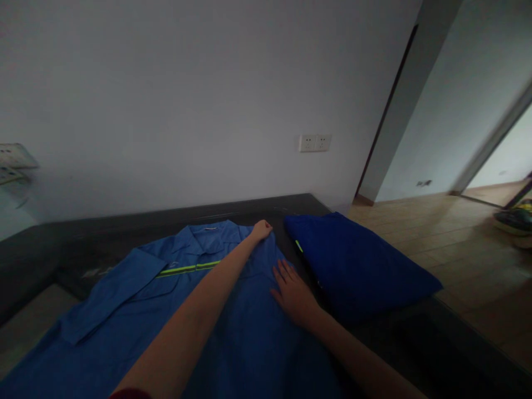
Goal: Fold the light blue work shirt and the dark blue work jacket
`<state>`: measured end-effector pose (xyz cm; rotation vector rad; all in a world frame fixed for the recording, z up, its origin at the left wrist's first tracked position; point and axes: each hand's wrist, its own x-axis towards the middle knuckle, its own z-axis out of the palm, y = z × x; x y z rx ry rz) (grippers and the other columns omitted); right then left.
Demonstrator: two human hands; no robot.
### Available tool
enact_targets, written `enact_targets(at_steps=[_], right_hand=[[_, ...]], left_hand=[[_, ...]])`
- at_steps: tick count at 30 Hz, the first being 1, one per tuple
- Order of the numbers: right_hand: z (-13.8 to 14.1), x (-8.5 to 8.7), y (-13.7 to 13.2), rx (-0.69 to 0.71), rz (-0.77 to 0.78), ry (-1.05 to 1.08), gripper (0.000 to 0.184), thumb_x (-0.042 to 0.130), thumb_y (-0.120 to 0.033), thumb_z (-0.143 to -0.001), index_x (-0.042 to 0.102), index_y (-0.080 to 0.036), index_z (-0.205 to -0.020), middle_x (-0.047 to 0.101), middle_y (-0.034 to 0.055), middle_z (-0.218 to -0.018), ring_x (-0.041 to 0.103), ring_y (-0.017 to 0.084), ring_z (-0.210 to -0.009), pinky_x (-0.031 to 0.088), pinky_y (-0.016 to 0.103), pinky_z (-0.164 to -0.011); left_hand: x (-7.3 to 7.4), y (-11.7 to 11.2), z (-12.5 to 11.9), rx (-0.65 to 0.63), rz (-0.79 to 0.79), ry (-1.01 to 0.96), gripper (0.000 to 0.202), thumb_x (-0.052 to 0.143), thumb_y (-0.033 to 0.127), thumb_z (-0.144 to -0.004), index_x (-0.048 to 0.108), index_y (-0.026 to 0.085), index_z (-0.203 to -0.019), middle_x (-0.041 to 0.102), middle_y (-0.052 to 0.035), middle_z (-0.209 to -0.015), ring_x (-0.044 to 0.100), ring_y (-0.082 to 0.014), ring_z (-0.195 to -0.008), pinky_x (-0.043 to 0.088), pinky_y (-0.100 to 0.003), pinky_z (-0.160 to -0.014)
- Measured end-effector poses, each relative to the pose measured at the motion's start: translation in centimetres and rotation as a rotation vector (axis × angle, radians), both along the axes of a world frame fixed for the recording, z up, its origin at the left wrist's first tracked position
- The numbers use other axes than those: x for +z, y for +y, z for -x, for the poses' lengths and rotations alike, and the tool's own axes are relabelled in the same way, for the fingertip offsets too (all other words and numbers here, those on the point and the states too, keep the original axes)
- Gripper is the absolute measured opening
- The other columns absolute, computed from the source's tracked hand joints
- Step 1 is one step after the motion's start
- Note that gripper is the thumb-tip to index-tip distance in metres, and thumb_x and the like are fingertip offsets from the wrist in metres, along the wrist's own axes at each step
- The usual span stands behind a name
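Note:
A blue work shirt (124,310) with a yellow-green reflective stripe lies spread on a dark table (41,244), collar toward the wall. My left hand (261,229) reaches far across it and is closed on the shirt's fabric near the right shoulder. My right hand (291,291) lies flat on the shirt's right side with fingers stretched out. A folded dark blue garment (357,266) sits just right of the shirt on the table's right end.
A white wall with a double socket (315,142) stands behind the table. Tan floor tiles (457,255) and a doorway lie to the right. A pale object (12,160) is mounted on the wall at far left.

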<state>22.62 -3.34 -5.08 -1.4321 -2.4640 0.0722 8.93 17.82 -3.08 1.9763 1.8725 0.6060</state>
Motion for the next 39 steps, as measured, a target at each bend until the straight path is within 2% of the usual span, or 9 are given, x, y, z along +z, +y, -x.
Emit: enact_targets(at_steps=[4, 11, 18, 25, 28, 31, 34, 36, 39], right_hand=[[0.0, 0.2, 0.0, 0.000, 0.010, 0.019, 0.056, 0.041, -0.039, -0.092, 0.041, -0.005, -0.137, 0.030, 0.0183, -0.146, 0.024, 0.028, -0.137, 0.023, 0.044, -0.112], [0.2, 0.7, -0.4, -0.092, 0.020, 0.037, 0.062, 0.043, -0.043, -0.091, 0.036, -0.005, -0.140, 0.030, 0.0190, -0.146, 0.023, 0.029, -0.137, 0.025, 0.042, -0.111], [0.2, 0.4, -0.4, -0.142, -0.002, 0.034, 0.060, 0.041, -0.044, -0.091, 0.042, -0.005, -0.136, 0.029, 0.0195, -0.147, 0.021, 0.030, -0.138, 0.024, 0.042, -0.111], [0.2, 0.2, -0.4, -0.142, -0.028, 0.014, 0.058, 0.041, -0.043, -0.091, 0.044, -0.004, -0.135, 0.029, 0.0202, -0.146, 0.022, 0.031, -0.137, 0.025, 0.043, -0.110], [0.2, 0.3, -0.4, -0.112, -0.076, 0.014, 0.058, 0.043, -0.042, -0.091, 0.043, -0.004, -0.135, 0.028, 0.0205, -0.147, 0.021, 0.031, -0.138, 0.023, 0.045, -0.111], [0.3, 0.2, -0.3, -0.031, -0.131, 0.007, 0.054, 0.043, -0.037, -0.092, 0.043, -0.005, -0.135, 0.033, 0.0190, -0.145, 0.024, 0.029, -0.137, 0.019, 0.046, -0.113], [0.5, -0.1, -0.2, -0.020, -0.122, 0.008, 0.051, 0.043, -0.033, -0.092, 0.045, -0.005, -0.134, 0.039, 0.0182, -0.142, 0.031, 0.027, -0.134, 0.024, 0.042, -0.112], [0.5, -0.2, -0.2, -0.048, -0.094, 0.005, 0.050, 0.044, -0.033, -0.091, 0.047, -0.004, -0.133, 0.042, 0.0189, -0.139, 0.035, 0.027, -0.132, 0.028, 0.041, -0.111], [0.6, -0.3, -0.2, -0.049, -0.074, -0.013, 0.052, 0.045, -0.034, -0.091, 0.048, -0.003, -0.132, 0.043, 0.0202, -0.139, 0.035, 0.028, -0.132, 0.029, 0.040, -0.110]], left_hand=[[-0.9, 0.2, -0.3, 0.022, -0.074, -0.052, 0.020, 0.057, 0.022, -0.082, 0.059, 0.015, -0.100, 0.067, -0.0086, -0.103, 0.062, -0.0162, -0.096, 0.046, -0.023, -0.082], [-1.7, -0.6, 0.2, 0.000, -0.204, -0.086, 0.014, 0.051, 0.018, -0.086, 0.056, 0.017, -0.100, 0.067, -0.0067, -0.096, 0.063, -0.0163, -0.091, 0.046, -0.027, -0.081], [-1.2, -2.3, -0.4, -0.077, -0.308, -0.042, 0.020, 0.044, 0.021, -0.090, 0.052, 0.023, -0.108, 0.066, -0.0033, -0.101, 0.062, -0.0157, -0.095, 0.045, -0.026, -0.081], [0.5, -3.8, -0.4, -0.091, -0.370, 0.086, 0.027, 0.048, 0.015, -0.083, 0.055, 0.021, -0.109, 0.057, -0.0088, -0.116, 0.053, -0.0220, -0.110, 0.041, -0.036, -0.093], [0.8, -5.4, -0.3, -0.190, -0.367, 0.235, 0.030, 0.045, 0.017, -0.085, 0.055, 0.019, -0.113, 0.056, -0.0095, -0.119, 0.050, -0.0233, -0.114, 0.039, -0.037, -0.097], [-0.2, -7.5, -0.4, -0.292, -0.313, 0.341, 0.036, 0.045, 0.025, -0.087, 0.053, 0.011, -0.120, 0.055, -0.0144, -0.125, 0.049, -0.0244, -0.118, 0.037, -0.035, -0.101], [-1.9, -9.0, -0.7, -0.303, -0.254, 0.392, 0.048, 0.041, 0.031, -0.089, 0.045, 0.004, -0.129, 0.045, -0.0194, -0.137, 0.039, -0.0267, -0.130, 0.031, -0.037, -0.107], [-2.8, -9.3, -0.9, -0.295, -0.233, 0.428, 0.052, 0.034, 0.033, -0.092, 0.039, 0.004, -0.134, 0.038, -0.0181, -0.143, 0.030, -0.0261, -0.135, 0.026, -0.040, -0.110], [-3.1, -9.3, -1.1, -0.271, -0.215, 0.438, 0.053, 0.030, 0.036, -0.093, 0.036, 0.008, -0.138, 0.033, -0.0148, -0.146, 0.025, -0.0249, -0.138, 0.023, -0.042, -0.112]])
